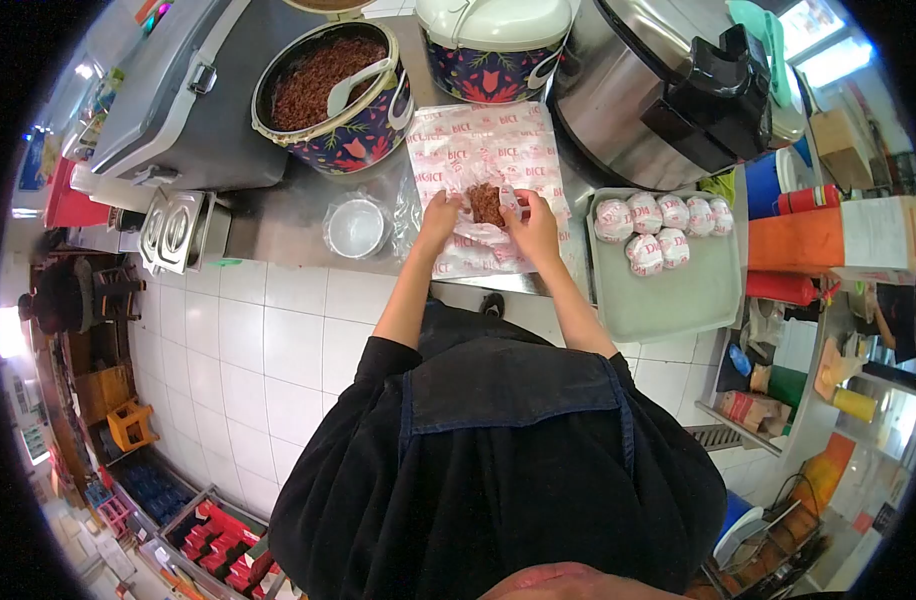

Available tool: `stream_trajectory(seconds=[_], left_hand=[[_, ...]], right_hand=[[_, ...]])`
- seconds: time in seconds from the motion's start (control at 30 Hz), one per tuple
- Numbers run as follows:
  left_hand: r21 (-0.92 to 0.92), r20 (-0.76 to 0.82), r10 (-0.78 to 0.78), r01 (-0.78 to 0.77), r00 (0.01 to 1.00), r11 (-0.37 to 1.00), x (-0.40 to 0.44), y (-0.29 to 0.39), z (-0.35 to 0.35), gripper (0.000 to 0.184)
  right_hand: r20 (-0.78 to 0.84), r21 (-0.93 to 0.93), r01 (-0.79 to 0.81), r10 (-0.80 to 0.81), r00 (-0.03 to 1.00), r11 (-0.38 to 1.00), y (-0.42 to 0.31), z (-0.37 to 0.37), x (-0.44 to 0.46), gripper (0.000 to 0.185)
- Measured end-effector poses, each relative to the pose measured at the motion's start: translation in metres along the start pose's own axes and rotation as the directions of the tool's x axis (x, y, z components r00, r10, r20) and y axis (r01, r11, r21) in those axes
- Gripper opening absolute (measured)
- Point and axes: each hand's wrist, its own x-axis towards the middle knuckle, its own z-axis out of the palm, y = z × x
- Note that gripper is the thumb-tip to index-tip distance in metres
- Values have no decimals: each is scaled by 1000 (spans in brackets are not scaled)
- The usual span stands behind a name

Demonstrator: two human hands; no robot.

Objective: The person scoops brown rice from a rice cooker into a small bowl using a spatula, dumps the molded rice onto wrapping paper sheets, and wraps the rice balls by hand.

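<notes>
A clump of reddish-brown rice (486, 204) lies in clear plastic film (470, 178) over a stack of printed wrapping paper (483, 130). My left hand (439, 218) pinches the film at the clump's left side. On the opposite side, my right hand (532, 224) is closed on the film, its thumb close to the rice. Left of the paper stands a small clear bowl (357, 229) with a plastic liner. Several wrapped round bundles (645, 254) sit in a pale green tray (668, 305) at the right.
An open flowered pot (353, 152) holds dark rice and a white rice paddle (356, 86). Behind the paper is a lidded flowered pot (493, 50). A large steel cooker (618, 110) stands at the right, a grey cooler box (208, 130) at the left.
</notes>
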Motion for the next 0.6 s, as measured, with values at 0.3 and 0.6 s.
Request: stream_trajectory(seconds=[0.3,0.6], left_hand=[[-828,68,90,6,994,560,-8,12,-10,25],[-444,-225,23,-124,974,888,-21,-16,-7,47]], right_hand=[[103,505,-121,79,992,855,-11,10,6,31],[-9,98,397,-398,917,912,-109,-1,13,29]])
